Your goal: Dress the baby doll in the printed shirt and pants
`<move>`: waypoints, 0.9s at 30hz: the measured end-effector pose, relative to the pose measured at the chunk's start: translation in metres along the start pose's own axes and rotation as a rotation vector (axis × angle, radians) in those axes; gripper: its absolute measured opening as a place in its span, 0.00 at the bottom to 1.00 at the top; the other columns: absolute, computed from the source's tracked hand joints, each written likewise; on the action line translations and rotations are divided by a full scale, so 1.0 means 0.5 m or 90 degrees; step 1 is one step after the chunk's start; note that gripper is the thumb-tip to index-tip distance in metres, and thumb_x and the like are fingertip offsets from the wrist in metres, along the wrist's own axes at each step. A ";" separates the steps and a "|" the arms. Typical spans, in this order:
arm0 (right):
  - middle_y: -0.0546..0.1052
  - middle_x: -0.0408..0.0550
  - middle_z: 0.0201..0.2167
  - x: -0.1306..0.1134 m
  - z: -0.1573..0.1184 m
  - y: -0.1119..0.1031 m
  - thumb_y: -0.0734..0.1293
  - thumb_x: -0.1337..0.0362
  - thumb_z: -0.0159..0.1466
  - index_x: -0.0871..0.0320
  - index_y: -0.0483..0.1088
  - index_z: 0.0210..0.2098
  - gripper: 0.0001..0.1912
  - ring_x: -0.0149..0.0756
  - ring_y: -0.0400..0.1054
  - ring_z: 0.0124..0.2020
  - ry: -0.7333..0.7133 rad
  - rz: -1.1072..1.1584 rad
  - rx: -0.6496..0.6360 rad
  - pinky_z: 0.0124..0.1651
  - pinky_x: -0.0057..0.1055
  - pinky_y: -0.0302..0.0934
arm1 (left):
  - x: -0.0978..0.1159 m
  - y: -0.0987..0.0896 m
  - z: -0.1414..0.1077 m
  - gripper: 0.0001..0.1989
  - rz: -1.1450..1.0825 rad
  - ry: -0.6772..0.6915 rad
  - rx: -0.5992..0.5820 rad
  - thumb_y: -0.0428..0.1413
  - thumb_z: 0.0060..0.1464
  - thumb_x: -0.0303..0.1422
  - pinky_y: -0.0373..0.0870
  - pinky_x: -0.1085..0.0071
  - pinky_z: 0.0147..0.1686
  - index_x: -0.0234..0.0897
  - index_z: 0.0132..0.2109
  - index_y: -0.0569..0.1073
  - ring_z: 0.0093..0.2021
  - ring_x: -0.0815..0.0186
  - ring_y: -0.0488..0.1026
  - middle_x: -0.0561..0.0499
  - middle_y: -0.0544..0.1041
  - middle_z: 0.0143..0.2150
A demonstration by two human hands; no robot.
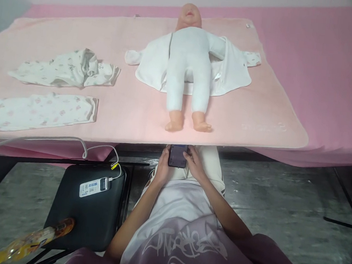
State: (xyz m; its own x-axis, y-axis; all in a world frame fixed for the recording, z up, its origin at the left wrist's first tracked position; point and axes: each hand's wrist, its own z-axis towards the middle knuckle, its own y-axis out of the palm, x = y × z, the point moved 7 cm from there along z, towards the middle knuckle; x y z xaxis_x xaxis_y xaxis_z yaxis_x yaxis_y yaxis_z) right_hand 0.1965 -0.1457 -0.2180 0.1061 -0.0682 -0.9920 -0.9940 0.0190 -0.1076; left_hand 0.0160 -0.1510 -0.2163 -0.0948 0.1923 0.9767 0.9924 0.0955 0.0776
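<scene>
In my lap, partly under the table's front edge, I hold a dark phone (178,156). My left hand (162,166) is wrapped round its left side, and my right hand (195,163) grips its right side with the thumb over the screen. On the pink mat (118,114) above them a baby doll (189,54) lies on its back, feet toward me. A white garment (153,61) is spread open beneath the doll, its sleeves out to both sides. Two patterned baby garments, one crumpled (65,69) and one flatter (41,110), lie at the left.
Left of my legs stands a black stool (93,219) with a white power bank (94,187) and a cable (69,139) running from it. A bottle with a yellow cap (31,242) is at the lower left. Thin dark metal legs (348,202) stand at the right.
</scene>
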 end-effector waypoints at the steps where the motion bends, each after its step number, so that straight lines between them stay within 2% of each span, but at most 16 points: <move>1: 0.76 0.61 0.63 -0.003 0.000 -0.002 0.65 0.42 0.77 0.55 0.78 0.62 0.27 0.54 0.71 0.68 -0.006 -0.040 0.020 0.77 0.53 0.64 | 0.006 -0.005 0.000 0.33 0.040 0.016 -0.001 0.50 0.78 0.60 0.58 0.51 0.84 0.41 0.71 0.80 0.79 0.50 0.70 0.41 0.78 0.75; 3: 0.75 0.63 0.63 -0.009 -0.003 0.002 0.61 0.42 0.80 0.56 0.79 0.63 0.29 0.55 0.69 0.69 -0.008 -0.101 0.050 0.80 0.55 0.60 | 0.013 -0.016 -0.001 0.36 0.110 0.028 0.006 0.48 0.78 0.61 0.56 0.50 0.85 0.40 0.72 0.80 0.80 0.50 0.69 0.39 0.77 0.76; 7: 0.71 0.65 0.65 -0.009 -0.020 0.021 0.56 0.40 0.82 0.58 0.72 0.75 0.36 0.57 0.67 0.72 0.015 -0.166 0.056 0.81 0.57 0.58 | 0.009 -0.034 -0.005 0.36 0.196 0.014 0.015 0.48 0.77 0.63 0.52 0.46 0.86 0.43 0.71 0.81 0.81 0.49 0.67 0.40 0.76 0.76; 11: 0.69 0.63 0.64 -0.008 -0.037 0.024 0.58 0.37 0.81 0.53 0.70 0.78 0.38 0.58 0.65 0.72 0.015 -0.155 0.068 0.81 0.60 0.55 | 0.009 -0.038 -0.010 0.32 0.120 0.019 0.026 0.55 0.74 0.62 0.52 0.47 0.86 0.45 0.66 0.85 0.78 0.49 0.69 0.40 0.79 0.72; 14: 0.69 0.64 0.65 -0.008 -0.041 0.021 0.58 0.35 0.81 0.53 0.69 0.78 0.39 0.59 0.63 0.72 0.015 -0.154 0.071 0.82 0.63 0.53 | 0.013 -0.036 -0.012 0.25 0.072 0.023 0.026 0.63 0.72 0.57 0.49 0.48 0.86 0.47 0.63 0.87 0.78 0.49 0.69 0.42 0.80 0.70; 18: 0.71 0.63 0.63 -0.009 -0.041 0.018 0.58 0.35 0.82 0.53 0.70 0.76 0.38 0.57 0.65 0.69 0.003 -0.146 0.069 0.80 0.62 0.56 | 0.018 -0.032 -0.013 0.24 0.055 0.032 0.021 0.65 0.71 0.54 0.49 0.49 0.86 0.47 0.63 0.87 0.77 0.49 0.70 0.42 0.80 0.70; 23: 0.74 0.62 0.60 -0.011 -0.048 0.000 0.60 0.38 0.81 0.55 0.71 0.74 0.35 0.55 0.70 0.63 -0.013 -0.151 0.085 0.71 0.57 0.65 | 0.035 -0.041 -0.010 0.27 0.116 0.050 0.011 0.62 0.72 0.59 0.53 0.46 0.84 0.45 0.62 0.87 0.75 0.47 0.71 0.40 0.81 0.69; 25: 0.76 0.61 0.58 -0.010 -0.058 -0.017 0.61 0.39 0.81 0.57 0.71 0.73 0.35 0.53 0.72 0.57 -0.018 -0.154 0.101 0.65 0.54 0.69 | 0.059 -0.065 -0.007 0.29 0.152 0.067 0.028 0.62 0.71 0.60 0.57 0.43 0.82 0.44 0.62 0.86 0.72 0.45 0.73 0.38 0.82 0.68; 27: 0.77 0.59 0.55 -0.007 -0.072 -0.040 0.62 0.40 0.81 0.58 0.71 0.72 0.33 0.50 0.73 0.50 -0.024 -0.140 0.123 0.59 0.50 0.71 | 0.100 -0.101 -0.006 0.28 0.202 0.095 0.034 0.63 0.70 0.59 0.61 0.42 0.78 0.43 0.61 0.87 0.69 0.43 0.76 0.38 0.84 0.65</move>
State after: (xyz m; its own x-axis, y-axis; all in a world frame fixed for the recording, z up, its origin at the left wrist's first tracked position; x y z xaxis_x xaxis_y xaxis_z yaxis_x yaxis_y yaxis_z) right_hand 0.2150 -0.1820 -0.2101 0.3228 -0.0550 -0.9449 -0.9241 0.1975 -0.3272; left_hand -0.0385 -0.1491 -0.1710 0.2334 0.0754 0.9695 0.9649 0.1059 -0.2405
